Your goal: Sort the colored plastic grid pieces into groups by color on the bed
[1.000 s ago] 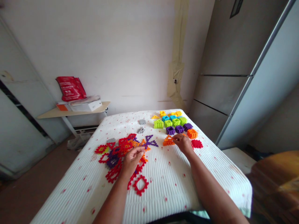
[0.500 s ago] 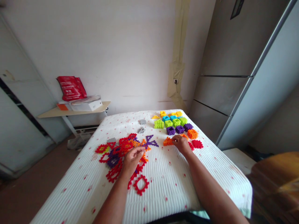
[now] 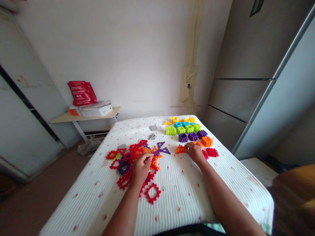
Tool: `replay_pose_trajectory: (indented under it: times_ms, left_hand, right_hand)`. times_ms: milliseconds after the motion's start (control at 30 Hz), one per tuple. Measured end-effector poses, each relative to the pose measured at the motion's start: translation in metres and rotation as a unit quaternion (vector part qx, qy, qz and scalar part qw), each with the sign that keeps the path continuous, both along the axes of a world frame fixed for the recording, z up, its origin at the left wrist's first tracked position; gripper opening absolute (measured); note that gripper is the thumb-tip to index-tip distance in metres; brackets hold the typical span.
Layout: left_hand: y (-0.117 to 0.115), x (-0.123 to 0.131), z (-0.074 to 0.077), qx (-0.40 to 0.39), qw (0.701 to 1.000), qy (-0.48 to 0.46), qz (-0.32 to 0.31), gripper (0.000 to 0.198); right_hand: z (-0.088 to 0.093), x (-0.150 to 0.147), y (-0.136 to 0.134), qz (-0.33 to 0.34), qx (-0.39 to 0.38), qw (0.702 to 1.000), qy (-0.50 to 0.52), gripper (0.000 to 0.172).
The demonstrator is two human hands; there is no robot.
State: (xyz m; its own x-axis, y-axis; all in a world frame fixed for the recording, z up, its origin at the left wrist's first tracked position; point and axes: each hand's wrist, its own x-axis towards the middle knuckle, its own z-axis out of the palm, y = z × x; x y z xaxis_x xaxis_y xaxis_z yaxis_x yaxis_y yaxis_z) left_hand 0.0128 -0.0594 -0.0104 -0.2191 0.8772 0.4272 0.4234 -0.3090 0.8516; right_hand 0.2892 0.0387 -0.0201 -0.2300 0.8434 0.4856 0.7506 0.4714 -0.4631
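The person's left hand (image 3: pixel 141 168) is above the mixed pile (image 3: pixel 124 167), thumb and fingertips near together; whether they pinch a piece, one cannot tell. The right hand (image 3: pixel 196 153) bends its fingers beside the orange triangular pieces (image 3: pixel 180 149), on the cloth (image 3: pixel 179 191); its grip is unclear.

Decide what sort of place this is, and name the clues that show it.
Probably a room in a home: what looks like a fridge stands on the right, and a heap of toy-like pieces lies on a quilted cloth.
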Motion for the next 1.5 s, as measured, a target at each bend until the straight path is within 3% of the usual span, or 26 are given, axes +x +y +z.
replay_pose_trajectory:
  times_ms: [167, 300, 433, 567, 833, 1000, 1267, 1500]
  left_hand:
    - [0.001, 0.0, 0.0, 0.055, 0.979, 0.189, 0.052, 0.019]
    - [-0.002, 0.005, 0.003, 0.004, 0.944, 0.326, 0.042, 0.016]
    - [-0.005, 0.012, 0.005, -0.064, 0.906, 0.416, 0.043, 0.018]
    - [-0.007, 0.015, 0.008, -0.112, 0.89, 0.435, 0.074, 0.02]
    - [-0.005, 0.014, 0.007, -0.12, 0.882, 0.446, 0.096, 0.02]
    - [-0.005, 0.013, 0.006, -0.125, 0.881, 0.444, 0.1, 0.023]
    - [-0.007, 0.014, 0.009, -0.123, 0.89, 0.428, 0.096, 0.022]
    - [-0.006, 0.012, 0.008, -0.105, 0.901, 0.411, 0.09, 0.021]
  right_hand:
    - [0.0, -0.002, -0.002, 0.001, 0.044, 0.999, 0.009, 0.022]
    - [0.005, -0.015, -0.013, 0.029, 0.102, 0.994, 0.029, 0.019]
    - [0.004, -0.045, -0.03, 0.134, 0.089, 0.987, -0.008, 0.019]
    - [0.0, -0.08, -0.04, 0.194, 0.047, 0.977, -0.076, 0.02]
    - [-0.009, -0.119, -0.03, 0.119, -0.009, 0.982, -0.144, 0.014]
    - [-0.01, -0.118, -0.028, 0.134, -0.01, 0.984, -0.113, 0.014]
    - [-0.003, -0.096, -0.03, 0.153, 0.006, 0.987, 0.048, 0.016]
    - [0.002, -0.093, -0.037, 0.167, 0.031, 0.981, 0.092, 0.013]
